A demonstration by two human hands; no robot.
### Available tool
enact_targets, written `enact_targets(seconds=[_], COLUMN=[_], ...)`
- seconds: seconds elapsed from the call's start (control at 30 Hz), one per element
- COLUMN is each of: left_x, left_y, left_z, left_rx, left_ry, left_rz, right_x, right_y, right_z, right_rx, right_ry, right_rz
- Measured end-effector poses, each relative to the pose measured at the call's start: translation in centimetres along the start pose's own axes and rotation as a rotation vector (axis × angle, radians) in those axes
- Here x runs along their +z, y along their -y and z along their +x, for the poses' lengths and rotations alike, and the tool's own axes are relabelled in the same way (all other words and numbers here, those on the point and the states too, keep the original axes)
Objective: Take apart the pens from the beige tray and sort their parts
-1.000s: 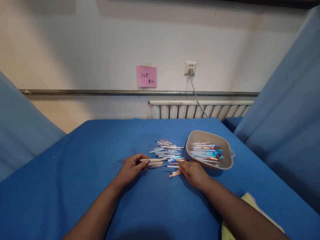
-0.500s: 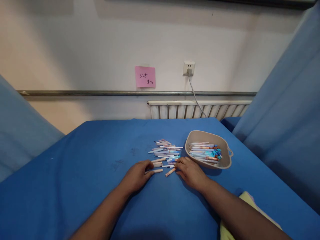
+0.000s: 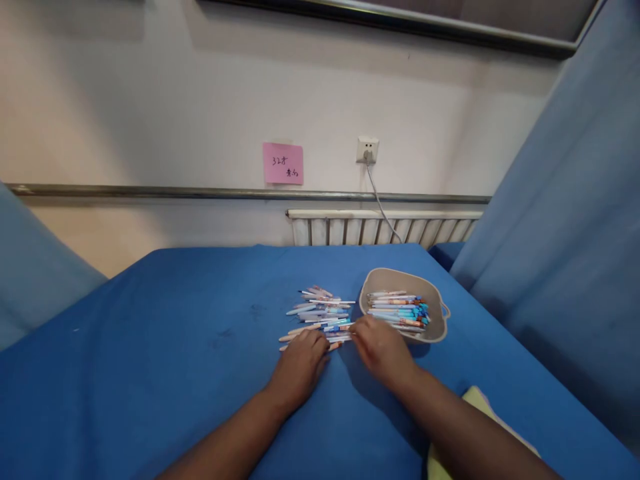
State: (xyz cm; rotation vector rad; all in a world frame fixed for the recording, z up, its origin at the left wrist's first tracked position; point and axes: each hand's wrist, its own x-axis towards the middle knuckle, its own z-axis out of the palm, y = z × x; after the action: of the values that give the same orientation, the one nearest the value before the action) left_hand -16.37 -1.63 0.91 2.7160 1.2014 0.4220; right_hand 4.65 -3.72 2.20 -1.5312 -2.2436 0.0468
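Observation:
A loose pile of pens (image 3: 320, 315) in white, pale blue and peach lies roughly side by side on the blue sheet. My left hand (image 3: 301, 363) is at the pile's near side, its fingers curled down over the nearest pens; an orange-patterned pen (image 3: 334, 346) pokes out past its fingertips. My right hand (image 3: 384, 350) has its fingers drawn together at the right ends of the pens, just in front of the bin. It is slightly blurred, and whatever is between its fingertips is hidden. More pens (image 3: 397, 310), many with blue ends, fill the beige bin (image 3: 437, 328).
A blue sheet (image 3: 150, 373) covers the bed-like surface. Under my right forearm lies a yellow cloth (image 3: 477, 400). Behind are a rail (image 3: 200, 193), a radiator (image 3: 350, 230), a plugged socket (image 3: 367, 151) and a pink note (image 3: 283, 164). Blue curtains (image 3: 565, 267) hang at both sides.
My left hand has moved from the pens' left ends to their near side. The orange-patterned pen, slanted before, now lies more in line with the pile. The view has shifted a little.

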Motion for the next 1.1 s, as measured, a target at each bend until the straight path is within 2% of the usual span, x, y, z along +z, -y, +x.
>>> enact_targets(seconds=[0.07,0.1,0.17,0.27,0.37,0.47,0.57,0.67,0.7,0.77,0.83,0.87,0.97,1.03,1.1], left_x=[0.1,0.1,-0.1,-0.5,-0.8,-0.9,-0.8,-0.7,-0.8,-1.2,-1.7,-1.9,-2.3,-2.2,-2.0], left_y=[0.2,0.3,0.4,0.1,0.0,0.3,0.8,1.1,1.1,0.8,0.4,0.3,0.0,0.0,0.1], left_z=[0.2,0.2,0.1,-0.3,-0.8,-1.2,-1.4,-1.4,-1.4,-1.4,-1.6,-1.7,-2.1,-2.2,-2.1], left_rx=[-0.017,-0.014,0.010,0.028,0.032,0.029,0.012,-0.011,-0.017,-0.011,0.041,0.082,0.170,0.142,0.075], left_ry=[-0.009,-0.014,-0.025,-0.058,-0.094,-0.132,-0.165,-0.227,-0.268,-0.372,-0.429,-0.414,-0.193,-0.032,0.059], left_rz=[0.013,0.006,-0.024,-0.070,-0.109,-0.149,-0.184,-0.199,-0.194,-0.163,-0.115,-0.093,-0.068,-0.079,-0.104], right_x=[-2.3,-3.3,-4.7,-4.9,-3.8,-3.6,-4.9,-6.4,-6.5,-5.7,-3.5,-2.0,2.2,3.9,4.5], right_y=[-2.4,-3.7,-6.2,-8.6,-9.3,-9.5,-9.3,-7.4,-6.3,-3.7,-1.1,-0.1,1.4,1.4,1.1], right_z=[0.3,0.5,0.9,1.4,1.6,1.6,1.5,1.2,1.1,0.9,0.6,0.4,-0.1,-0.4,-0.6], right_rx=[0.152,0.228,0.348,0.366,0.354,0.349,0.363,0.375,0.356,0.247,0.156,0.150,0.136,0.118,0.074], right_ry=[0.019,0.086,0.332,0.460,0.504,0.495,0.415,0.256,0.173,0.089,0.169,0.235,0.420,0.463,0.432], right_rz=[-0.073,-0.125,-0.242,-0.249,-0.229,-0.219,-0.221,-0.170,-0.080,0.192,0.522,0.665,0.926,0.932,0.815])
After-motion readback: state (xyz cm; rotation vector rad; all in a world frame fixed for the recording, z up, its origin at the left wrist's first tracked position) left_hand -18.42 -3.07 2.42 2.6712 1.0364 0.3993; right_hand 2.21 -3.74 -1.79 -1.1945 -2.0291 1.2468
